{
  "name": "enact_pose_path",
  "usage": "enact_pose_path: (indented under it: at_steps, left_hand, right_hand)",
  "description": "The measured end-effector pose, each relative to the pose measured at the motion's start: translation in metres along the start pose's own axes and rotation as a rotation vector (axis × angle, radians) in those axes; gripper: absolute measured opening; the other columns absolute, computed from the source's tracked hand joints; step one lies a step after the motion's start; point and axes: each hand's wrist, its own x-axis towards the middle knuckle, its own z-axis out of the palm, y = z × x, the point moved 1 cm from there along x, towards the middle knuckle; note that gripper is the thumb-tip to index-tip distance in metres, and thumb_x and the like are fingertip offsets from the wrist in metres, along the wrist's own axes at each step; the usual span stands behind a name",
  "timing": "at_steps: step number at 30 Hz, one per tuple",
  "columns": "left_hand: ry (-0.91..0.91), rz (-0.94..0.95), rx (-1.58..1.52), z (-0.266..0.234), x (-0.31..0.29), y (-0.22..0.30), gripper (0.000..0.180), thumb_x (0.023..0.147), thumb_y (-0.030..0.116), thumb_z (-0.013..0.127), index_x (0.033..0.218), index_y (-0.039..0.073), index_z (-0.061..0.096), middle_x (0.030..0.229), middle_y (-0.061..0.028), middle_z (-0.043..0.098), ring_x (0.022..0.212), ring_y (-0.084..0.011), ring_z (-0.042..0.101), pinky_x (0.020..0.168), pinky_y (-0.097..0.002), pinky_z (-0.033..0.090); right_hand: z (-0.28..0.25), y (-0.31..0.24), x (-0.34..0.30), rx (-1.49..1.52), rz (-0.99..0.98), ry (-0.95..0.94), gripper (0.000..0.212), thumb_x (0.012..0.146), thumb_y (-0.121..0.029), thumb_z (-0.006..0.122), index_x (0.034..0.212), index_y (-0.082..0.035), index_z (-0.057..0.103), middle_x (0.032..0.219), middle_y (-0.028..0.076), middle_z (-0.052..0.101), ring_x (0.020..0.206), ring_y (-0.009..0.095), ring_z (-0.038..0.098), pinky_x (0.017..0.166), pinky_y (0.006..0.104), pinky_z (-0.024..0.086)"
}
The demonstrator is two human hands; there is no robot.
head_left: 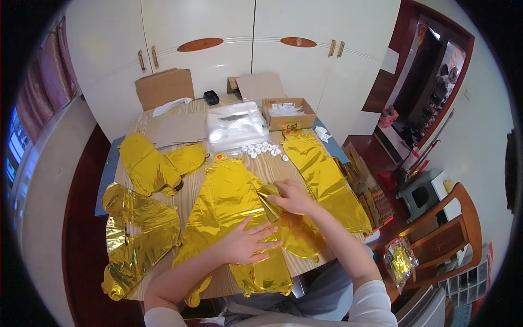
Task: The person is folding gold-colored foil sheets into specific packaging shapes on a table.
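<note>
A large flat, uninflated gold foil balloon (226,193) lies across the middle of the table, with a small red spot at its far tip. Fingers spread, my left hand (250,243) rests flat on its lower part. Just up and to the right, my right hand (294,197) is closed on a raised fold of the same balloon; its fingertips are partly hidden by the foil. More flat gold foil balloons surround it: a long balloon (321,174) on the right, a bent balloon (147,163) at the far left and a curved balloon (143,229) at the near left.
Beyond the balloons lie several small white round pieces (261,148), a stack of clear plastic bags (234,128), an open cardboard box (291,121) and a black tray (211,97). A wooden chair (444,234) stands at the right with a bagged gold item (401,260) on it.
</note>
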Motion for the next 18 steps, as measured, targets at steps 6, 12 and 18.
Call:
enact_pose_path:
  at_steps: [6, 12, 18]
  left_hand:
    - [0.055, 0.01, 0.005, 0.003, -0.002, -0.001, 0.048, 0.098, 0.047, 0.044, 0.144, 0.032, 0.044, 0.15, -0.0075, 0.04, 0.139, -0.0243, 0.038, 0.112, -0.055, 0.026]
    - [0.152, 0.046, -0.033, 0.0, 0.0, 0.001, 0.045, 0.097, 0.043, 0.05, 0.139, 0.028, 0.052, 0.138, -0.0094, 0.052, 0.126, -0.0243, 0.048, 0.105, -0.0389, 0.035]
    - [0.131, 0.084, 0.046, -0.009, 0.002, 0.005, 0.046, 0.094, 0.042, 0.055, 0.136, 0.023, 0.055, 0.131, -0.0099, 0.055, 0.12, -0.0248, 0.052, 0.102, -0.0378, 0.039]
  right_hand:
    - [0.011, -0.012, -0.019, 0.062, -0.228, -0.411, 0.069, 0.095, -0.052, 0.049, 0.137, 0.003, 0.047, 0.146, 0.025, 0.041, 0.14, 0.039, 0.032, 0.116, 0.0483, 0.021]
    - [0.036, -0.008, -0.034, -0.044, -0.328, -0.417, 0.059, 0.102, -0.039, 0.039, 0.147, 0.0, 0.036, 0.156, 0.018, 0.03, 0.147, 0.032, 0.02, 0.119, 0.051, 0.012]
    - [0.037, -0.017, -0.039, -0.173, -0.385, -0.324, 0.061, 0.103, -0.042, 0.03, 0.145, 0.002, 0.038, 0.155, 0.019, 0.031, 0.146, 0.031, 0.023, 0.119, 0.0492, 0.015]
